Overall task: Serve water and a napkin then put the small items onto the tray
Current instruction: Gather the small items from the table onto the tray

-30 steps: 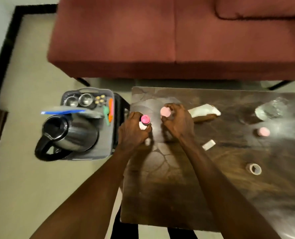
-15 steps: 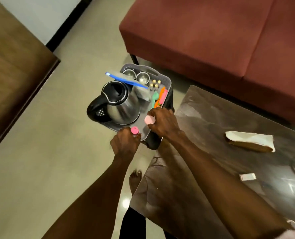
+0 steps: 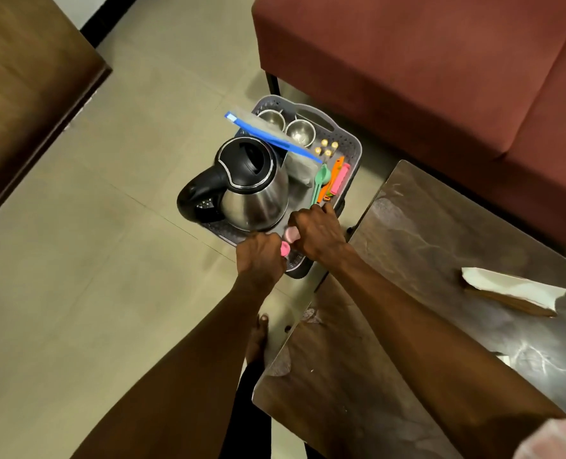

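Holding one small pink-capped item each, both hands are over the near corner of the grey tray (image 3: 352, 144). The left hand (image 3: 261, 260) has its fingers curled round a bright pink-capped item (image 3: 285, 249) that shows at its thumb side; the right hand (image 3: 318, 233) grips a paler pink item (image 3: 290, 233) on its inner side, just above the left one. The two hands nearly touch.

Ahead of the hands, the tray already carries a steel kettle (image 3: 248, 190), two steel cups (image 3: 299, 131), a blue-edged bag (image 3: 271, 135) and coloured plastic utensils (image 3: 329, 180). Neither pink item is released; whether either touches the tray floor cannot be told, as the hands cover it.

Well to the right of the right hand, on the dark table (image 3: 423, 226), lies a white napkin (image 3: 513, 288) over a brown piece. Judgement: the napkin appears served. A water glass is not clearly shown at the frame edge, so the water step cannot be confirmed.

Judgement on progress: late stage, with the small items being delivered. Remaining: set both items down, let go, and collect any further small pieces from the table, most of which lies out of view.
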Motion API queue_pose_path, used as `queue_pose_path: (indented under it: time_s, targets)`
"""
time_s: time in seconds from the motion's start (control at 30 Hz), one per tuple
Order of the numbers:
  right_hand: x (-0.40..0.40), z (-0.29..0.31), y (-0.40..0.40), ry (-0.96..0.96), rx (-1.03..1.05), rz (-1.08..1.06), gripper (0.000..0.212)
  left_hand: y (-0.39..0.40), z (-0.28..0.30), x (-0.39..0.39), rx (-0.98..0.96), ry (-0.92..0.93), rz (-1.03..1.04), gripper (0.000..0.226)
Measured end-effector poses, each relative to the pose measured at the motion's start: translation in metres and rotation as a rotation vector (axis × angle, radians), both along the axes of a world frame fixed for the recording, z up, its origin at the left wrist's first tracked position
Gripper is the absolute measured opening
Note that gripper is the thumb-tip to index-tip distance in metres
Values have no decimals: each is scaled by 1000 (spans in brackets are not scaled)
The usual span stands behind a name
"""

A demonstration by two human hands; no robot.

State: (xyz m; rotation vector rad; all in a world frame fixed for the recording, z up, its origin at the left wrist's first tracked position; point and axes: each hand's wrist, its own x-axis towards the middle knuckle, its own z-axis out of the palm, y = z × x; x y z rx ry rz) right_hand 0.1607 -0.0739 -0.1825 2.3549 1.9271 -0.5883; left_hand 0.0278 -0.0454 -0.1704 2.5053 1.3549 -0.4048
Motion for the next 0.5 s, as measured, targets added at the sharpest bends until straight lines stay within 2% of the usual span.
queue_pose_path:
  time_s: [0.3, 0.5]
  targets:
    - [-5, -17, 5, -34, -17, 9, 24, 15, -5, 3, -43, 105, -4, 15]
    - [-6, -20, 3, -32, -22, -10, 28, 14, -6, -2, -19, 102, -65, 15]
